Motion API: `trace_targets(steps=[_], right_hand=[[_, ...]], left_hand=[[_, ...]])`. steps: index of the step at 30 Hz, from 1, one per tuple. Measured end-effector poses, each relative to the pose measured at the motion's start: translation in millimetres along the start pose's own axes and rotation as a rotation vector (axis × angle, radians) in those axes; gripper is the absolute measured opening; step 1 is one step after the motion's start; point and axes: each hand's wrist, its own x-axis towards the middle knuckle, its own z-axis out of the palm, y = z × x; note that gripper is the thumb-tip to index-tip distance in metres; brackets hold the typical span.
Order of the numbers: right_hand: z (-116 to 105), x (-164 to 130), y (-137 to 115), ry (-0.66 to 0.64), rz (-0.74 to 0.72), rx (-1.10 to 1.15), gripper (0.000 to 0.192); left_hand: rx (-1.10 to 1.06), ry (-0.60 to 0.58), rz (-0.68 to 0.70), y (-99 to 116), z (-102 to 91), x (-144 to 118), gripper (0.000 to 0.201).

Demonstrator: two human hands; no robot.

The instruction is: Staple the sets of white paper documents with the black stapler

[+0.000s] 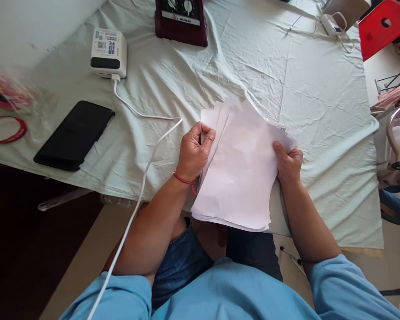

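Blue sleeves and denim knees fill the bottom of my view, and just above them I hold a stack of white paper sheets (243,178), its near end hanging off the worktop (320,89) edge over my lap and its far end lying on the pale green cloth. My left hand (195,151) sits at nine o'clock of the stack, fingers curled and pinching the fanned far-left corner of the sheets; a red string bracelet (185,180) circles that wrist. My right hand (288,162) is at three o'clock, thumb laid flat on top of the edge, the other fingers hidden beneath, so it clamps the stack.

I judge the sheets light, thin and floppy; they slide over one another easily, as the splayed upper edges show. Gripping both long edges, as now, looks safest, since a one-corner hold would let them droop and fan.

At ten o'clock from the stack lies a black smartphone (75,135), face up. Farther off at eleven o'clock stands a white charger block (108,53), its white cable (143,169) trailing past my left arm. A dark red device (182,20) sits at twelve o'clock, and a red chair (383,26) at one o'clock.
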Motion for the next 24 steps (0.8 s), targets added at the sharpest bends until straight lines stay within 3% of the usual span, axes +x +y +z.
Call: trace_targets(steps=[6, 18, 24], right_hand=[[-5.7, 2.9, 1.2, -0.043, 0.03, 0.002, 0.052], [-8.3, 4.8, 1.8, -0.072, 0.025, -0.07, 0.052], [-5.9, 3.6, -1.5, -0.055, 0.035, -0.055, 0.05]], left_hand=[[-0.066, -0.019, -0.066, 0.1, -1.0, 2.0, 0.028], [0.072, 0.026, -0.046, -0.8, -2.6, -0.9, 0.031], [0.113, -0.095, -0.055, 16.4, -0.9, -1.0, 0.058]])
